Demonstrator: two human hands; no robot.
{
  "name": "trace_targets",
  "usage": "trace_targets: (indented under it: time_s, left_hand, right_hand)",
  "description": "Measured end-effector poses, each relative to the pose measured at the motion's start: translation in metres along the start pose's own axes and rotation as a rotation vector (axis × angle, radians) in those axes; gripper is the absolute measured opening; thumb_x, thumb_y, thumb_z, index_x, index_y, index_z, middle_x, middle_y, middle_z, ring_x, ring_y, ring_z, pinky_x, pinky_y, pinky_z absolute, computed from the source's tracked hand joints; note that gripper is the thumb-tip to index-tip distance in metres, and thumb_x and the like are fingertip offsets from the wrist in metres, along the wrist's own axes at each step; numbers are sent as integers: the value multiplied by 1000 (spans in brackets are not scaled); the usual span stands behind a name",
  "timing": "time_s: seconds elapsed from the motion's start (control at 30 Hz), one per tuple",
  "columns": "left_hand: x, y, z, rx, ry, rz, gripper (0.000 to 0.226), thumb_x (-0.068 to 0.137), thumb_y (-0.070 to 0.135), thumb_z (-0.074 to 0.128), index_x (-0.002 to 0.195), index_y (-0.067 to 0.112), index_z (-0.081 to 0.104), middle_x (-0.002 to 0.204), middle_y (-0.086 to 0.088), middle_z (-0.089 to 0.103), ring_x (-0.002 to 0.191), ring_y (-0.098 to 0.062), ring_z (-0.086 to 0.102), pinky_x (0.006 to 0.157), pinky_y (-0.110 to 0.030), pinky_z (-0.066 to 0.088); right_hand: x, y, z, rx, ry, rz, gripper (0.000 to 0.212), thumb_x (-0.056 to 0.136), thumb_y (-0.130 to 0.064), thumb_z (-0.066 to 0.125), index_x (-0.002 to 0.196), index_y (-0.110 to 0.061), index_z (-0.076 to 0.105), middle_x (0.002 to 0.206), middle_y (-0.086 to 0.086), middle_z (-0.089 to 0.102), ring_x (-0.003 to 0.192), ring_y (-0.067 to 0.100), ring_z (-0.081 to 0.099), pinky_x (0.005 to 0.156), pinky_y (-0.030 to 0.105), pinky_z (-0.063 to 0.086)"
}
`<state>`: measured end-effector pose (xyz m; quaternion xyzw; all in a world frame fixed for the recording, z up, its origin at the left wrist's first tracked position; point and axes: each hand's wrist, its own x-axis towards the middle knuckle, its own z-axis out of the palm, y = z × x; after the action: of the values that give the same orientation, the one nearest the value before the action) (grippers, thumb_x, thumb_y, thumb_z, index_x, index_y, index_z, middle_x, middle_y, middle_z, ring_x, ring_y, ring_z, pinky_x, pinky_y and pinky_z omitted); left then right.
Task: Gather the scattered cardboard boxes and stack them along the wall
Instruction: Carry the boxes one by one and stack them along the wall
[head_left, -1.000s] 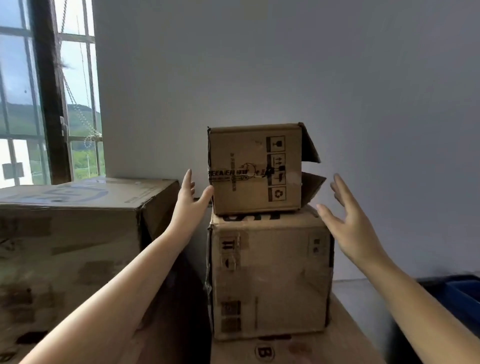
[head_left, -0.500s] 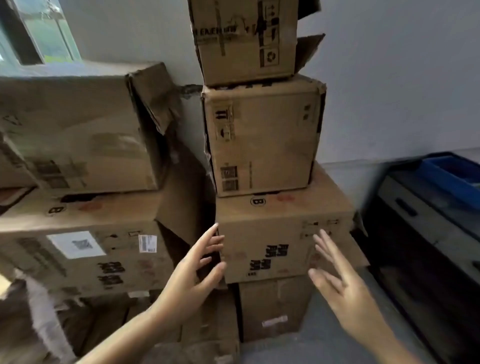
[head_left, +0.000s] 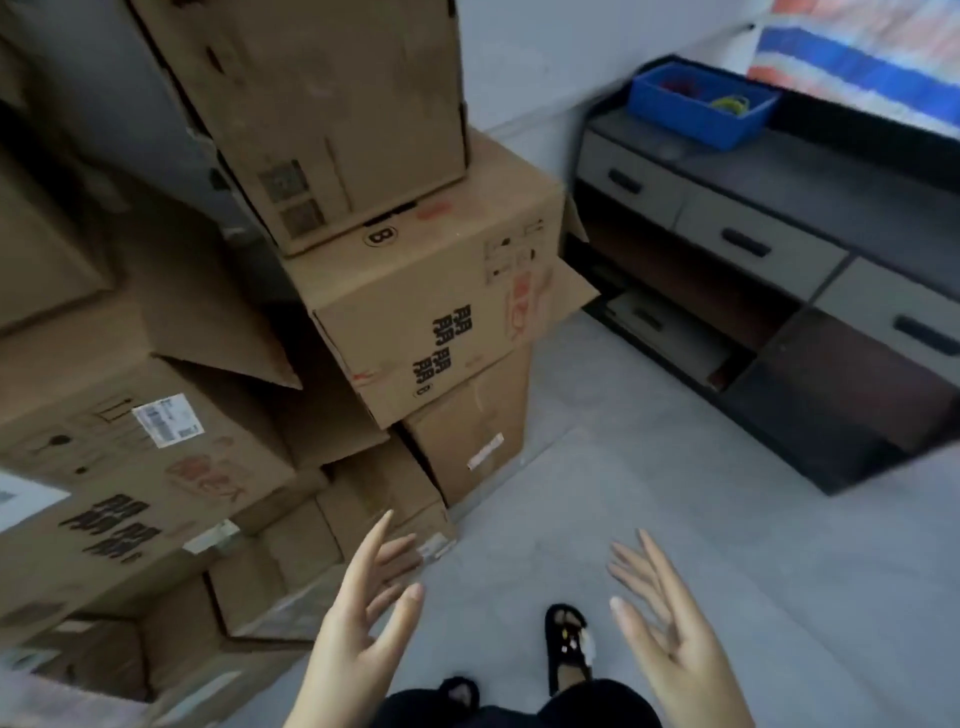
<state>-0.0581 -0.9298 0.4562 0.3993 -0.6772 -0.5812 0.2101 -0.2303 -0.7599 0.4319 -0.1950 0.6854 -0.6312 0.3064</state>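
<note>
Nearest me, my left hand and right hand hang over the grey floor, each grip apart, fingers spread, holding nothing. My sandalled foot shows between them. Just beyond, cardboard boxes stand stacked against the wall, a taller column beside a lower pile. Farther right, a blue bin sits on a dark cabinet. I judge the next box should be gripped low on both sides and set down square, since the column leans.

Matt brown cardboard boxes, creased and scuffed, smooth grey floor, blue bin, probably plastic
</note>
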Motion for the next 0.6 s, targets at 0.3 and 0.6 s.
trace_targets:
  time_s: [0.3,0.6]
  left_hand:
    - [-31,-17,-10,45,-386,31,54,77,26,56,126,42,41,117,8,64,105,0,62,81,-8,48]
    - [-111,-18,79,90,-875,134,51,75,22,57,122,39,45,112,6,67,101,-3,64,78,-9,48]
  right_hand:
    - [-133,28,34,111,516,53,69,71,-55,65,133,-37,41,123,-25,60,115,0,58,88,11,47]
    - [-294,54,-2,151,1054,129,56,85,-3,58,124,-40,45,114,-13,68,103,-1,63,84,18,52]
